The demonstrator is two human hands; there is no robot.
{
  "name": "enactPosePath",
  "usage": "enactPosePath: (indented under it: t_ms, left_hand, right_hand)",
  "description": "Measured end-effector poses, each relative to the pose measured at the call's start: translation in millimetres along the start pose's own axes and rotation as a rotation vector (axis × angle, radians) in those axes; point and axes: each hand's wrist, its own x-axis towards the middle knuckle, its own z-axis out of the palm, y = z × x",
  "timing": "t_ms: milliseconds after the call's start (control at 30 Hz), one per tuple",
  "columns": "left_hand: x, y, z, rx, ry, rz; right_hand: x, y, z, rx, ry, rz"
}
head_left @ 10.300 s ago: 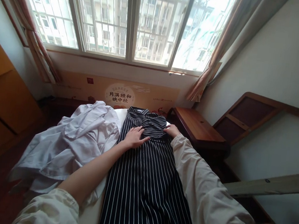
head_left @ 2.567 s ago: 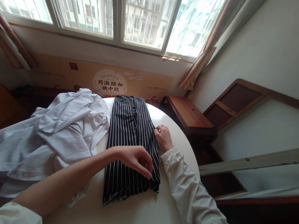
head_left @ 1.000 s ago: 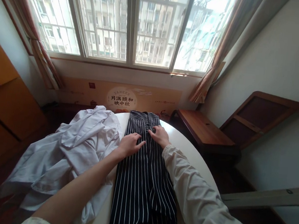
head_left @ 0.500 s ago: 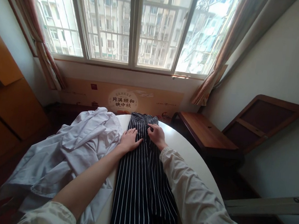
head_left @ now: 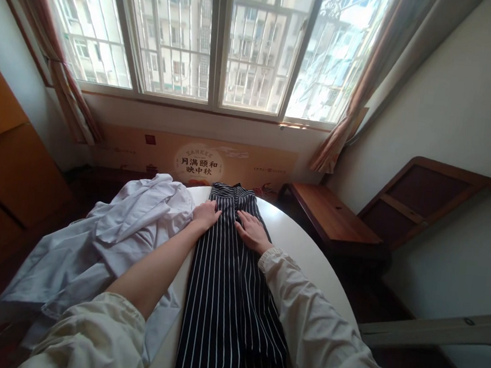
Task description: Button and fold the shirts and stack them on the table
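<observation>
Black trousers with white pinstripes (head_left: 217,297) lie lengthwise on the round white table (head_left: 328,273), their gathered waistband at the far end. They look folded into a long strip, with loose creases along the right side. On their left edge, near the waistband, rests my left hand (head_left: 206,214), thumb apart from the fingers. My right hand (head_left: 253,232) lies flat on the upper right part of the cloth, fingers stretched out. A crumpled pale white cloth (head_left: 137,225) is heaped left of the trousers, beside my left forearm, and hangs over the table's edge.
Beyond the table, a printed panel (head_left: 247,164) stands below the barred window (head_left: 253,52). A low wooden bench (head_left: 333,213) and a leaning wooden frame (head_left: 417,206) are at the right. Orange-brown cabinets (head_left: 8,167) stand at the left.
My left hand has moved slightly away and left, to the trousers' edge. My right hand has drawn back from the waistband, its fingers unfolding from a pinch to lie flat.
</observation>
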Motion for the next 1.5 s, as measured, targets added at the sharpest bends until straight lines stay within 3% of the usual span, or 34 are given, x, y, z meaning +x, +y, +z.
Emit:
enactPosePath:
  t_ms: [200, 433, 500, 600, 667, 733, 933, 1033, 1167, 1300, 1400, 1500]
  left_hand:
    - [4, -8, 3.1, -0.019, -0.037, -0.041]
    - [1, -17, -5.1, 0.012, 0.014, -0.101]
    - [-2, -15, -5.6, 0.012, 0.079, -0.023]
    - [-5, -10, 0.5, -0.039, 0.126, 0.260]
    - [-4, -7, 9.5, -0.072, 0.058, 0.432]
    - [-2, -5, 20.7, -0.081, -0.033, 0.484]
    - [3, 1, 42.3, -0.091, -0.115, 0.379]
    - [-1, 2, 41.8, -0.103, -0.115, 0.378]
    - [-11, 0, 38.7, -0.106, -0.089, 0.392]
    - [-20, 0, 33.8, -0.180, 0.028, 0.387]
    - [-24, 8, 27.5, -0.268, 0.146, 0.397]
    - [-25, 22, 21.7, -0.276, 0.156, 0.359]
  right_hand:
    - [-4, -1, 3, -0.046, -0.078, -0.007]
    - [-8, -3, 0, -0.056, -0.061, -0.038]
    - [-8, -4, -2, -0.068, -0.068, -0.058]
    - [-9, -5, -2, -0.068, -0.090, -0.061]
    - [-12, -5, -2, -0.058, -0.098, -0.072]
    - [-18, -4, -1, -0.045, -0.108, -0.098]
    - [-28, 9, -3, 0.188, -0.114, -0.181]
    - [-25, 24, -11, 0.342, -0.026, -0.167]
    - [-26, 37, -15, 0.177, 0.091, -0.106]
    - [-31, 32, -7, -0.021, -0.014, -0.032]
    - [-30, 29, -3, -0.030, -0.059, -0.037]
    - [-28, 32, -4, 0.018, -0.069, -0.064]
